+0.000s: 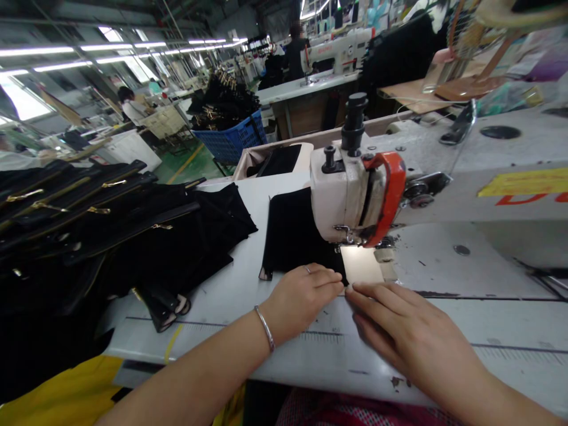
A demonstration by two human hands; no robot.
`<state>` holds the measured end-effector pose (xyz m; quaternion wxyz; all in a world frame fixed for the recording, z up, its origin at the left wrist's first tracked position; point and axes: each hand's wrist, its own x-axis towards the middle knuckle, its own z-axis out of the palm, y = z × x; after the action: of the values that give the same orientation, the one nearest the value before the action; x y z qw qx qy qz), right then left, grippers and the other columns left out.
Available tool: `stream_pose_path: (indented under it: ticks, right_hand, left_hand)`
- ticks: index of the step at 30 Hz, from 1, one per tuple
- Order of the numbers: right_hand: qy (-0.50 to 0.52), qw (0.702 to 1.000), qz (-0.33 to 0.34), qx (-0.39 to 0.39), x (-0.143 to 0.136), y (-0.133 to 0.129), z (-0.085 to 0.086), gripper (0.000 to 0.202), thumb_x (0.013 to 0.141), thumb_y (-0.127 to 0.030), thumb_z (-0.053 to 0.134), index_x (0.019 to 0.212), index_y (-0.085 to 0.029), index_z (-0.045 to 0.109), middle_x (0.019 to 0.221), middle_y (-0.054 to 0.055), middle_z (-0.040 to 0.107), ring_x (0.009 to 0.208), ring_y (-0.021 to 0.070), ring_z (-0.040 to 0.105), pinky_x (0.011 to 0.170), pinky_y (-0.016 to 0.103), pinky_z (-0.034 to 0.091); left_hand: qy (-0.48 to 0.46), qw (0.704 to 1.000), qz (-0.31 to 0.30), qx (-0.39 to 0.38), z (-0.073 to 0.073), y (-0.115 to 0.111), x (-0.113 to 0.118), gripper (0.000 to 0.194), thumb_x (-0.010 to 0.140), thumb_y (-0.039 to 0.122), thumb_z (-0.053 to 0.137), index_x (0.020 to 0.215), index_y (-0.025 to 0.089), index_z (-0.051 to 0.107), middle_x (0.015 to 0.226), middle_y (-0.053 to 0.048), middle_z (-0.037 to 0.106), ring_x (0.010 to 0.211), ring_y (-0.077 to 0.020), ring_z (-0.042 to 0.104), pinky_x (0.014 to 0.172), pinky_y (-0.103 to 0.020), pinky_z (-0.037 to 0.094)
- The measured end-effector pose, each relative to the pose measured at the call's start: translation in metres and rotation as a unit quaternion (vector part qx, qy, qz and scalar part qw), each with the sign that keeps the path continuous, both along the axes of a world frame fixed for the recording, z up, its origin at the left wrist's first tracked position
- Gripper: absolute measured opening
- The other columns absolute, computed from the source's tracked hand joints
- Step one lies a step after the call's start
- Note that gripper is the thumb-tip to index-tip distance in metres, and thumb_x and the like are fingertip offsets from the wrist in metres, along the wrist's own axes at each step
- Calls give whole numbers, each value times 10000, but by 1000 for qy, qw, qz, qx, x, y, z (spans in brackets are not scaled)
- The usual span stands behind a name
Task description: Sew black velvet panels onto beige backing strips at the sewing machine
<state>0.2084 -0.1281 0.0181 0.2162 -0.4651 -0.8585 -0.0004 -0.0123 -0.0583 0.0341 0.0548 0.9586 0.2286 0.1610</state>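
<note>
A black fabric piece [290,228] lies flat on the white sewing machine bed, its right part under the head of the sewing machine [337,195]. My left hand [306,296], with a ring and a silver bangle, is closed over the near edge of this piece; its thumb is hidden. Beside it, my right hand [399,319] has its fingers stretched out, fingertips at the near corner of the fabric and almost meeting the left ones. An orange guard [388,198] stands just beyond the hands. The needle cannot be made out.
At the left, black pieces with gold zippers [102,219] are heaped on the table. Ruler markings [323,337] run along its front. Behind stand a blue crate [231,142] of black pieces and a wooden-edged bin [306,160]. People sit and stand at machines farther back.
</note>
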Motion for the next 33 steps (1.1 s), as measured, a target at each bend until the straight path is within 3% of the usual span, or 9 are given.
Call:
stream_pose_path:
  ticks: [15,23,27,33]
  right_hand:
    - [-54,998,-24,-8,-1,51,0,388,899,-302,499,1264,-200,586,1223,83,630,1034,241,604,903,428,497]
    - [-29,998,-52,-9,-4,55,-5,398,899,-303,494,1272,-194,580,1198,84,648,1050,262,590,909,451,494]
    - [-10,998,-53,-18,-5,56,-5,398,885,-278,504,1266,-193,584,1163,99,661,1049,270,593,904,457,495]
    - [11,998,-65,-3,-11,50,2,382,866,-212,499,1235,-214,596,1137,79,662,1079,242,577,910,382,487]
  left_hand:
    - [-23,997,72,-28,-13,50,9,203,906,96,526,1047,154,660,1095,-33,691,1049,-154,612,989,-304,488]
    - [-37,993,111,-8,-20,53,11,240,884,52,511,1012,159,685,1094,-35,693,1053,-166,621,998,-323,498]
    - [-42,992,116,-17,-17,50,12,248,894,65,479,999,159,683,1082,-21,688,1053,-180,623,1001,-327,502]
    - [-93,990,96,41,-7,48,16,302,877,62,419,915,206,682,995,-17,702,969,-204,667,904,-317,575]
